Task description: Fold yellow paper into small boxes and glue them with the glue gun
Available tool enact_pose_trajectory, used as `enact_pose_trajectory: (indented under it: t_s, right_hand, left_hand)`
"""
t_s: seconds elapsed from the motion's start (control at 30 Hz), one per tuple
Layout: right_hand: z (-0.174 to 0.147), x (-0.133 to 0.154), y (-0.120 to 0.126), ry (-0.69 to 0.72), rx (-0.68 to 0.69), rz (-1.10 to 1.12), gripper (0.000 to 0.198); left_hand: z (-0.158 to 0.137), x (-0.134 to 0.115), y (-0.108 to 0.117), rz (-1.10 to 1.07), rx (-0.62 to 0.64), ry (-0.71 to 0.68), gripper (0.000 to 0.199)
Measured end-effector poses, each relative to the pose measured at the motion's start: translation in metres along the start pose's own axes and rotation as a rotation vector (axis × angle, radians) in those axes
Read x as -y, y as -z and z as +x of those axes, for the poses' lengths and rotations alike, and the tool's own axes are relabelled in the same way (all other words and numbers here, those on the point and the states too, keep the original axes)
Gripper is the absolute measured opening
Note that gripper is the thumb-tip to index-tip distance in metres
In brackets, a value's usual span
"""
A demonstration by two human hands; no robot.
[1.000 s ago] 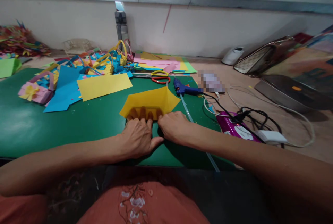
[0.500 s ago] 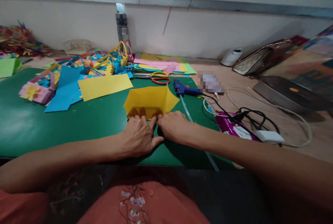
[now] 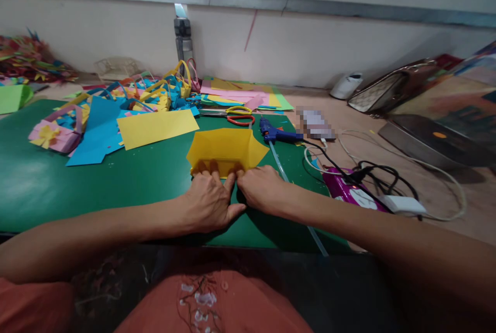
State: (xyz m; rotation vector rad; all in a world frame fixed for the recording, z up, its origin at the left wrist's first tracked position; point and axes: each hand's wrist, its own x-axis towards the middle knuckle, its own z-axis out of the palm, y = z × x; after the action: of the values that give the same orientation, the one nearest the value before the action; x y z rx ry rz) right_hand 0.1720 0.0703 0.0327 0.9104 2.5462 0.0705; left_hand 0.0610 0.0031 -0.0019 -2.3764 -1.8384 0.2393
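A folded piece of yellow paper (image 3: 225,142) lies before me on the green mat, its far side raised and its right end pointed. My left hand (image 3: 209,196) presses its fingertips on the paper's near edge, fingers apart and thumb stretched out to the right. Curled in at the near right corner, my right hand (image 3: 261,186) has its fingers closed on the paper; its fingertips are partly hidden. Just beyond the paper are scissors (image 3: 240,116) with yellow and red handles, and a blue glue gun (image 3: 281,134) with a long clear glue stick (image 3: 279,162).
Flat yellow paper (image 3: 158,129) and blue paper (image 3: 95,134) lie to the left, by a small pink paper basket (image 3: 58,131). Several paper baskets and coloured sheets (image 3: 240,93) sit at the back. Right of the green mat (image 3: 116,183), cables run to a purple power strip (image 3: 349,186).
Both hands keep nearly the same place on the yellow paper. The whole view has shifted very slightly; nothing is picked up or let go.
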Motion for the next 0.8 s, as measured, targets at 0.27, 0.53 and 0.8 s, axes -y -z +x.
enact_pose_trajectory:
  t_s: [0.27,0.53,0.8]
  right_hand:
    - [0.001,-0.005,0.001,-0.003,0.028,0.025,0.027]
    - [0.0,-0.004,-0.002,0.001,0.003,0.013,0.025]
    - [-0.009,0.0,-0.004,0.032,-0.021,-0.011,0.025]
  left_hand:
    - [0.001,0.0,-0.002,-0.031,0.011,0.023,0.075]
    - [0.001,0.0,-0.002,-0.005,-0.01,0.009,0.074]
    - [0.0,0.0,0.001,-0.048,0.003,-0.01,0.065]
